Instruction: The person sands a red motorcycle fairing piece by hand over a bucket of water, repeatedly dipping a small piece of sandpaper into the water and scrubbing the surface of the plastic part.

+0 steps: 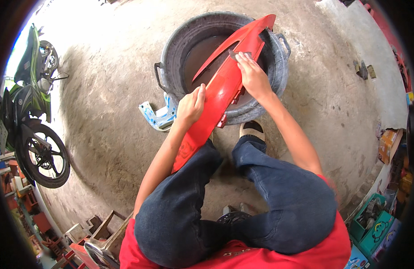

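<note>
Sanding a red motorcycle panel (225,85) over a grey tub (171,58) of brown water

Left hand (191,105) grips the panel's left edge; right hand (252,76) presses a small grey abrasive sheet (239,54) flat on its upper part. Panel rests tilted across the tub rim, lower end on the left knee; blue-white part (157,115) beside tub

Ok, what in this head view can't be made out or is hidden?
- What the right hand presses on the red panel: a small grey piece, mostly under the fingers.
- The lower end of the panel: behind the left knee.
- The bottom of the tub: under murky water and the panel.
- The blue and white part: partly behind the tub.
- The boxes at right: bent and cut by the rim.
</note>
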Action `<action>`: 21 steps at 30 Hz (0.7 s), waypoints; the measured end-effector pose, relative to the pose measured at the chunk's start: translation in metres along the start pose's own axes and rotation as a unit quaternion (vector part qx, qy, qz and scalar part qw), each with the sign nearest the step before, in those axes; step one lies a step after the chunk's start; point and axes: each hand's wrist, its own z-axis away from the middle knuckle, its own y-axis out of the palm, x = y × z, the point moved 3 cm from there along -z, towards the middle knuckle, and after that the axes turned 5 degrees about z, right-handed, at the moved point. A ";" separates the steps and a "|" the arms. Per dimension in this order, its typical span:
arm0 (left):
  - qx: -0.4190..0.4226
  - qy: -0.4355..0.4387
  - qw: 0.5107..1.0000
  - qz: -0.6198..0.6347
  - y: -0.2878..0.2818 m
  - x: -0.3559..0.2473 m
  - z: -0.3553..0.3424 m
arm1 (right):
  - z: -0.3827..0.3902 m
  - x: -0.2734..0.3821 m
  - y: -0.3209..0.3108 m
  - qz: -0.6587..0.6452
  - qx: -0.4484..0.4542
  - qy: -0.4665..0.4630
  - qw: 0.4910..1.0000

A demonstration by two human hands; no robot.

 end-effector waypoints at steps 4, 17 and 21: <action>-0.015 0.035 0.999 -0.025 -0.007 0.010 0.009 | 0.028 0.083 -0.004 -0.052 0.019 -0.182 0.982; -0.045 0.106 0.992 -0.053 -0.005 0.016 0.012 | 0.051 0.108 -0.004 -0.028 0.036 -0.198 0.979; -0.057 0.128 0.988 -0.064 -0.004 0.009 0.008 | 0.017 0.045 -0.010 -0.012 0.016 -0.089 0.996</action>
